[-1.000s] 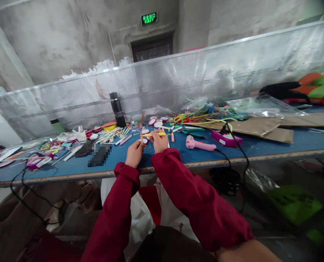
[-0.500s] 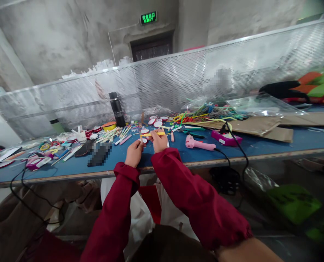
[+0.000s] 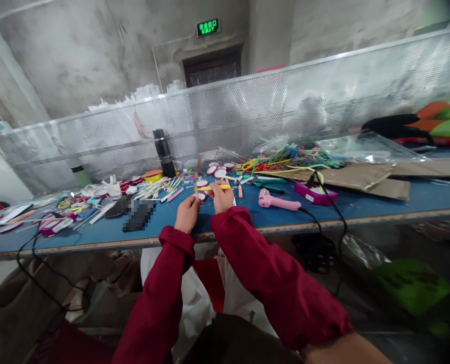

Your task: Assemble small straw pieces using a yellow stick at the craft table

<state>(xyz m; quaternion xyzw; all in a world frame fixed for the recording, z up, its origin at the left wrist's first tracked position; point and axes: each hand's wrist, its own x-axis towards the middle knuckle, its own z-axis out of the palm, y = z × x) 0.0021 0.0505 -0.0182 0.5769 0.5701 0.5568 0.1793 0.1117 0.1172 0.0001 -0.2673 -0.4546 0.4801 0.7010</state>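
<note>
Both my hands are raised just above the near edge of the blue table [image 3: 361,202], in dark red sleeves. My right hand [image 3: 222,197] is closed on a yellow stick [image 3: 217,187] that lies level across in front of it. My left hand [image 3: 187,213] is closed in a pinch on a thin brown stick [image 3: 196,192] held upright, its top near the left end of the yellow stick. Small red-and-white round pieces [image 3: 201,183] lie on the table just beyond the hands.
A pink glue gun [image 3: 276,200] with a black cord lies to the right, by a purple box [image 3: 315,192]. A black flask [image 3: 163,152], loose sticks [image 3: 152,188], coloured wires [image 3: 285,157], cardboard [image 3: 361,177] and a perforated metal screen [image 3: 323,101] stand beyond.
</note>
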